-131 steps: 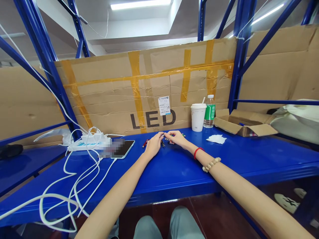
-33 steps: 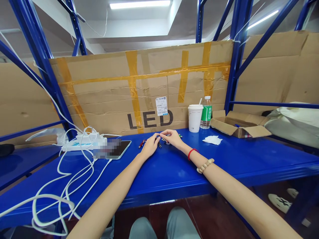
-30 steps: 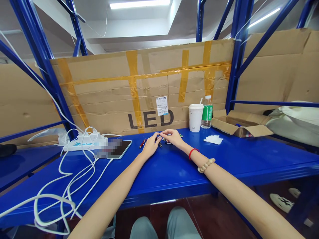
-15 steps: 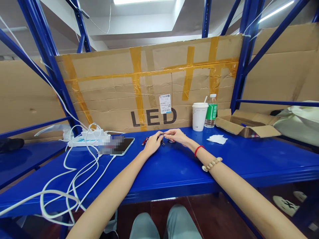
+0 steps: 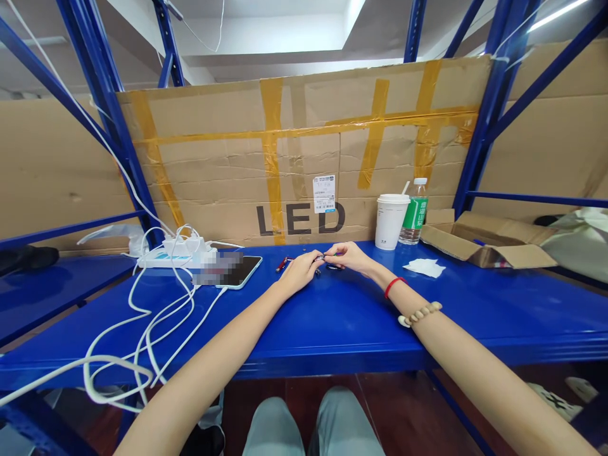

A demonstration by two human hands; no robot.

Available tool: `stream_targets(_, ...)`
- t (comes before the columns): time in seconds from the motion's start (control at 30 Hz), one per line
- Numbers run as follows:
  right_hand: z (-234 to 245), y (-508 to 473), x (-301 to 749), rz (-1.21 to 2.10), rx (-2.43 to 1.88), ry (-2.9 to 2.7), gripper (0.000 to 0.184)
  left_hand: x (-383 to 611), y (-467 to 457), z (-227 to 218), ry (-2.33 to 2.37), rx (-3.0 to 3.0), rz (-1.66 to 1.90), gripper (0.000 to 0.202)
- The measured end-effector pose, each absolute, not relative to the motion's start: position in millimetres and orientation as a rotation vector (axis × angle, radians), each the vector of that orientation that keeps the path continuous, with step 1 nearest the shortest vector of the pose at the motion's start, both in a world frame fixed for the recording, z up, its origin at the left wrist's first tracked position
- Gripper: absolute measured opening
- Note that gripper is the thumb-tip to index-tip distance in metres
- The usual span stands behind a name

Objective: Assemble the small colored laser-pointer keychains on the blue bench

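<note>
My left hand rests low over the blue tabletop, fingers bent and pressed together at the tips. My right hand meets it from the right in a pinch, the fingertips of both almost touching. Between them is a small dark, shiny piece, too small to name and partly covered by the fingers. A slim red item lies just left of my left hand. Under the fingertips shows another small dark, shiny item. A dark flat piece lies below my right fingers.
At left, a phone lies by a white power strip and looped white cables. At right stand a white paper cup, a water bottle, a crumpled tissue and an open cardboard box. Taped cardboard closes the back.
The view has shifted, so the whole scene sits a little farther right. Both hands keep their fingertips together over the small items, with only slight finger movement.
</note>
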State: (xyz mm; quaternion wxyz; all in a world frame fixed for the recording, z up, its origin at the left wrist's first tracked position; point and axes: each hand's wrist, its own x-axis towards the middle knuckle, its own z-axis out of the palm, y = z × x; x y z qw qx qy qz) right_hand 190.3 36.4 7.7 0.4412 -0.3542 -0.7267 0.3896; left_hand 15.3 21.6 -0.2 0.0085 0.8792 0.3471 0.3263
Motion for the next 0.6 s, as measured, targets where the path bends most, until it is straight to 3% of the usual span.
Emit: stream_targets(0.6,12.2,31.2,183.2,0.908,-0.798,-1.765,0.033,14.7,21.2,-6.7,1.087,2.863,1.289,0.026)
